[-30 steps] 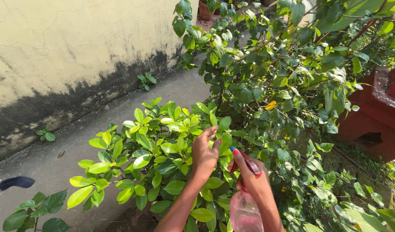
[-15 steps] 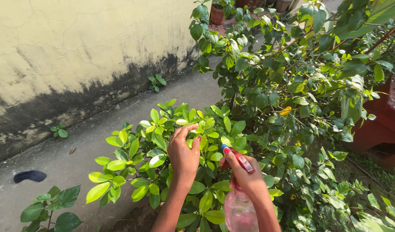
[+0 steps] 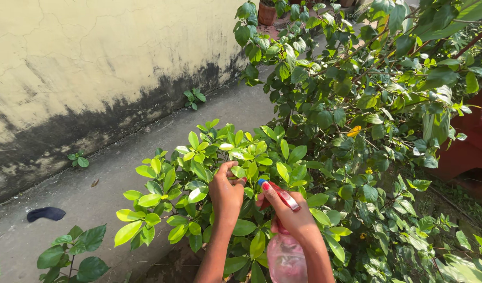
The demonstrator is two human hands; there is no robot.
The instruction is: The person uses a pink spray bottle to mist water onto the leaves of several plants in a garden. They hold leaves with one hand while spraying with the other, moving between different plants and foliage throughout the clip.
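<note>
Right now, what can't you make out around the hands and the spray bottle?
- Spray bottle, head view: base cut off by the bottom edge; liquid level unclear.
- Right hand: its fingers cover the trigger, so squeeze state is unclear.
- Left hand: fingertips buried among the leaves; exact grip hidden.
- Nozzle: too small to show any spray.

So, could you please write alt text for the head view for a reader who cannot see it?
A left hand pinches a leaf of a light-green leafy shrub while the right hand grips a clear pinkish plastic spray bottle, beside a grey concrete path and a stained yellow wall.
</note>
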